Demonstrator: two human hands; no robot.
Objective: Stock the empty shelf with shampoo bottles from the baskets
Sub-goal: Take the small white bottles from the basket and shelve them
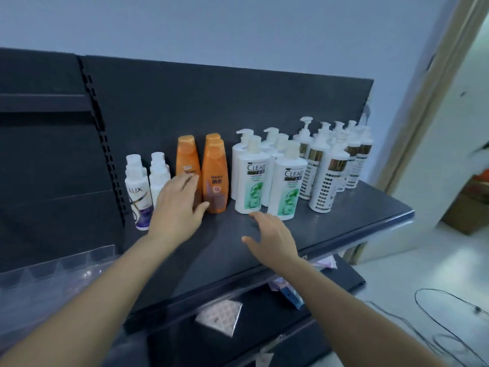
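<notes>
A dark shelf (344,221) with a dark back panel (211,102) carries the shampoo bottles in upright rows running front to back. From the left stand two rows of small white bottles, the front one of the first row marked LUX (139,197). Next come two rows of orange bottles (214,181), then white CLEAR pump bottles (251,186) with green labels. Last come tall white-and-gold pump bottles (326,181) near the shelf's right end. The left hand (180,205) reaches in with its fingers straight and apart, lying across the lower front of the left orange row. Its thumb points toward the base of the right orange row; the blur hides whether the fingers press on the bottle. The right hand (272,239) hovers over the bare front of the shelf just before the CLEAR bottles, fingers spread and relaxed, holding nothing. Below, a lower shelf (264,308) holds a few flat packets (219,316). A clear plastic divider (53,271) sits at the left, and a thin cable (449,313) loops over the pale floor at the right.
</notes>
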